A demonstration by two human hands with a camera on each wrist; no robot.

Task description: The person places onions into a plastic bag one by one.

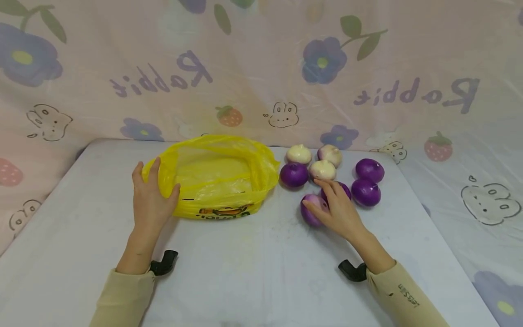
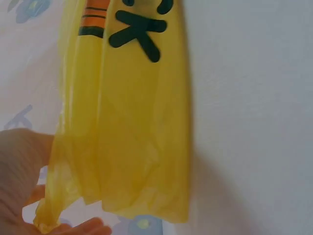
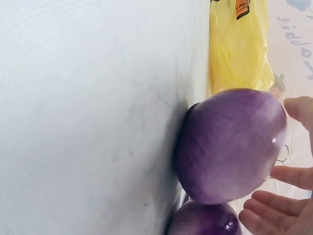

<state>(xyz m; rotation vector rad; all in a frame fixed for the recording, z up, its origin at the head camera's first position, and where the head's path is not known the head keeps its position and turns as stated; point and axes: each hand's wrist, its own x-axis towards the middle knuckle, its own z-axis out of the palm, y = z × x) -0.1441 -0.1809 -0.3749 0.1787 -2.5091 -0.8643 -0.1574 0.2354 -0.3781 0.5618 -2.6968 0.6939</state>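
My right hand point(image 1: 337, 209) is over a purple onion point(image 1: 312, 217), thumb on one side and fingers spread; in the right wrist view it is right beside that onion point(image 3: 230, 147), fingers not closed round it. Another purple onion point(image 1: 346, 188) is partly hidden behind the fingers. At the left side of a yellow plastic bag point(image 1: 220, 197), my left hand point(image 1: 151, 200) touches the rim with spread fingers. The bag's mouth is wide. In the left wrist view, its thin film point(image 2: 137, 122) covers part of the thumb.
Three whitish onions point(image 1: 298, 155) and a purple onion point(image 1: 294, 175) sit close to the bag's right side. Two more purple onions point(image 1: 369, 170) lie farther right. A printed cloth point(image 1: 253, 81) hangs behind the white table point(image 1: 245, 281).
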